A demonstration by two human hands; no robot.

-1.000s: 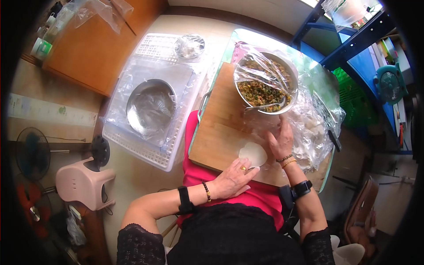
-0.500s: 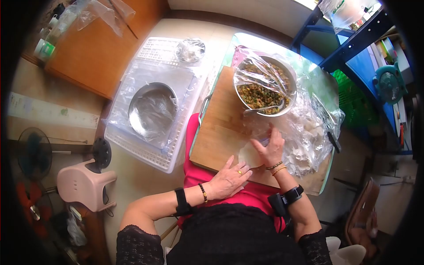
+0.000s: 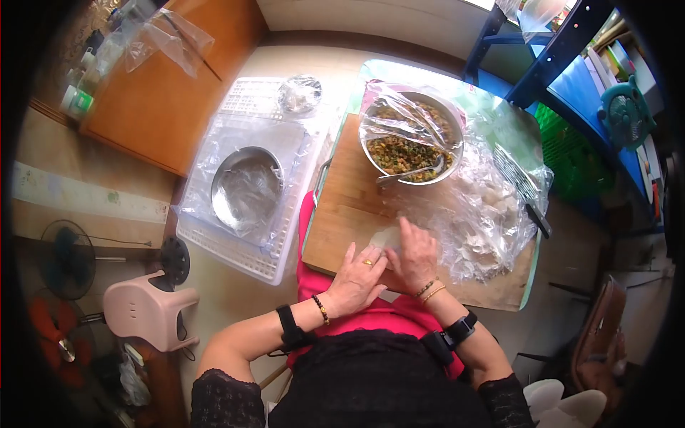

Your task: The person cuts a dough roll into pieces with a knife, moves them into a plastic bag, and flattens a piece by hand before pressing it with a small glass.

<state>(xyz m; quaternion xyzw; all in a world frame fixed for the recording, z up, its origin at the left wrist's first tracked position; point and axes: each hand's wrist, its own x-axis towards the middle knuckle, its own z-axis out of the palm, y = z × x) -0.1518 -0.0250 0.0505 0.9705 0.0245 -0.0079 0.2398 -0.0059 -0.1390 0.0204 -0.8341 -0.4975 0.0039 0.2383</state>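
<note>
A pale, thin dough sheet (image 3: 386, 237) lies near the front edge of the wooden board (image 3: 335, 214), partly covered by my fingers. My left hand (image 3: 358, 279) rests palm down with its fingers stretched out over the near side of the sheet. Close on its right, my right hand (image 3: 415, 258) has its thumb by the sheet and its fingers extended past it. Beyond them stands a metal bowl (image 3: 459, 153) of chopped filling (image 3: 399, 150), half under clear plastic, with a spoon (image 3: 410, 174) in it. Right of my hands are pale dough pieces (image 3: 489, 228) under plastic film.
At the left, a steel bowl (image 3: 220, 187) lined with plastic sits on a covered white basket (image 3: 267, 267). A slotted utensil with a dark handle (image 3: 536, 220) lies at the board's right. A pink stool (image 3: 135, 314) and fans (image 3: 66, 250) stand lower left.
My right hand has come down and left to the dough sheet, beside my left hand. My left hand has shifted slightly forward onto it. The view has tilted a little.
</note>
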